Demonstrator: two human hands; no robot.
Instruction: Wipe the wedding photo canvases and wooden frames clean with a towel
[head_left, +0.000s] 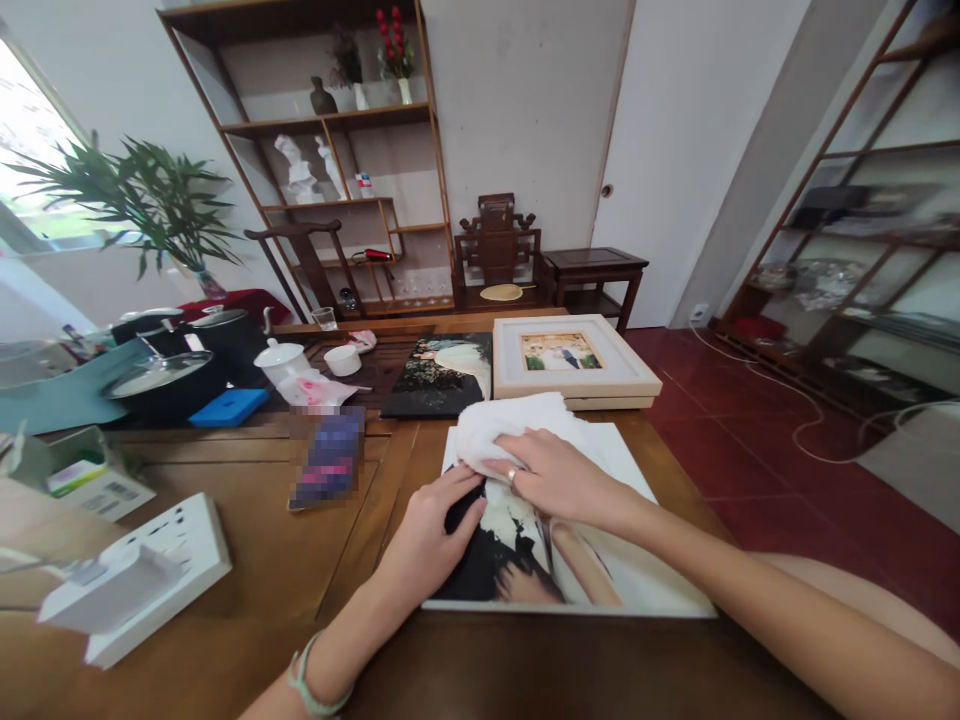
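A large photo print (532,570), a white-edged panel with dark and pale areas, lies flat on the wooden table in front of me. My right hand (544,470), a ring on one finger, is closed on a crumpled white cloth (525,415) and presses it against the panel's upper part. Along the panel's left side rests my left hand (442,520), fingers stretched out and thumb apart, the fingertips close to the cloth. Beyond the panel stand a white framed photo (637,375) of a couple and, beside it, a dark picture panel (420,385).
To the left are a white power strip (169,570), an open box (112,490), a blue block (229,407), a black lidded pan (169,385) and a white teapot (281,360). A blurred purple item (330,455) lies nearer. The table's right edge (697,490) borders red floor.
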